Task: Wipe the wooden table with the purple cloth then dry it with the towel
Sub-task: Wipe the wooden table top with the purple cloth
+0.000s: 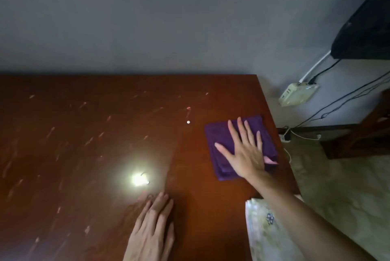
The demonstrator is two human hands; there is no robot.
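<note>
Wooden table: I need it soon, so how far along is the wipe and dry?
Early. Done: possibly the darker strip right of centre. In hand: the right hand presses the folded purple cloth flat near the brown wooden table's right edge; the left hand rests flat. Left: pale smears on the left side, then drying with the pale floral towel, untouched.

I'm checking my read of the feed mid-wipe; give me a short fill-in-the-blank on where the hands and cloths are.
1. The right hand presses flat on the folded ____ cloth.
2. The left hand rests flat on the bare brown wooden ____.
3. The pale floral-print towel lies at the table's near ____ corner, under the right forearm.
4. The cloth lies near the table's ____ edge.

Missing words: purple; table; right; right
</note>
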